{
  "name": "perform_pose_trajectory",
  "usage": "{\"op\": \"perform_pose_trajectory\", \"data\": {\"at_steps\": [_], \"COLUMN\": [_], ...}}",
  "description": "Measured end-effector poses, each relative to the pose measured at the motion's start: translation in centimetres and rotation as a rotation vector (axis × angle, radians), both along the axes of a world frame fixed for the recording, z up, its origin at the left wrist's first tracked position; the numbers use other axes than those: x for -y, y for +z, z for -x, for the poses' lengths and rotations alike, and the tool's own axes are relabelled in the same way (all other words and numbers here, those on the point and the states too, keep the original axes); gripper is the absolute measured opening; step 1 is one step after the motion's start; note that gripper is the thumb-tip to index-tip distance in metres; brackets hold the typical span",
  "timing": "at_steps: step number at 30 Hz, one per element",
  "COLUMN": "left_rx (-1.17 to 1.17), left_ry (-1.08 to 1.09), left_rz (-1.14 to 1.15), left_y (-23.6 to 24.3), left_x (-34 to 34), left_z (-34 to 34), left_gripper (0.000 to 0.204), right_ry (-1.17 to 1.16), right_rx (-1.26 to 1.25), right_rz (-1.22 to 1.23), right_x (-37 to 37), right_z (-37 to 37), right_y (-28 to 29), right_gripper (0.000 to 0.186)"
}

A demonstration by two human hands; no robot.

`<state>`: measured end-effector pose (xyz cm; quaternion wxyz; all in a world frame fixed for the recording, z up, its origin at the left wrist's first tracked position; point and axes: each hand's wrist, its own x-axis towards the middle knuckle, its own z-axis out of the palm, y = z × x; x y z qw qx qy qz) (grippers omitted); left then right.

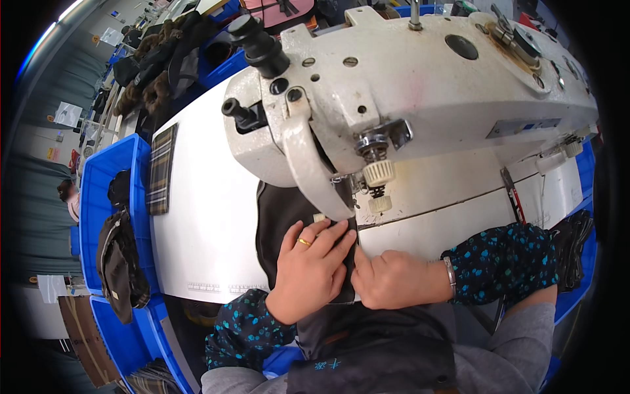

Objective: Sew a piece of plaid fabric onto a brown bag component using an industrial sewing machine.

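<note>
Beneath the head of a white sewing machine (pixel 420 92) lies a dark cloth piece (pixel 279 207), flat on the white table (pixel 207 230); clock directions below are taken from this cloth.

Left hand (pixel 307 272), at 5 o'clock: palm down, fingers lightly spread, pressing on the cloth and gripping nothing. Right hand (pixel 387 279), at 4 o'clock: index finger extended to the cloth's right edge, other fingers curled; whether it pinches the edge cannot be told.

Risks, as judged: the left fingertips rest just beside the lower end of a curved white lever (pixel 315 164), so a finger could be struck should the machine run with the hand advanced. The needle point is hidden. Uneven pressure between hands could skew the edge or pucker the cloth.

Markings: a plate (pixel 523 127) between 2 and 3 o'clock is too small to read. The apron (pixel 371 361), between 5 and 6, bears blue characters, not transcribed. Ruler scales (pixel 203 287) show between 7 and 8.
</note>
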<state>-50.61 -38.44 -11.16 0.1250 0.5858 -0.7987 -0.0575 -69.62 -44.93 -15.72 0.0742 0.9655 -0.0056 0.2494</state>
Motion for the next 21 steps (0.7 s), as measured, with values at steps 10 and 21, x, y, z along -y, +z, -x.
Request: {"op": "perform_pose_trajectory", "data": {"at_steps": [10, 21], "left_rx": [0.018, -0.056], "left_ry": [-0.002, 0.023], "left_rz": [0.097, 0.078], "left_y": [-1.2, -1.1], "left_x": [3.7, 4.0], "left_z": [-1.0, -2.1], "left_gripper": [0.043, 0.045], "right_ry": [-0.117, -0.160], "right_rx": [-0.094, 0.003], "right_rz": [-0.077, -0.367], "right_x": [2.9, 4.9], "right_z": [-0.6, -1.2], "right_y": [0.2, -0.7], "right_gripper": [0.016, 0.009]}}
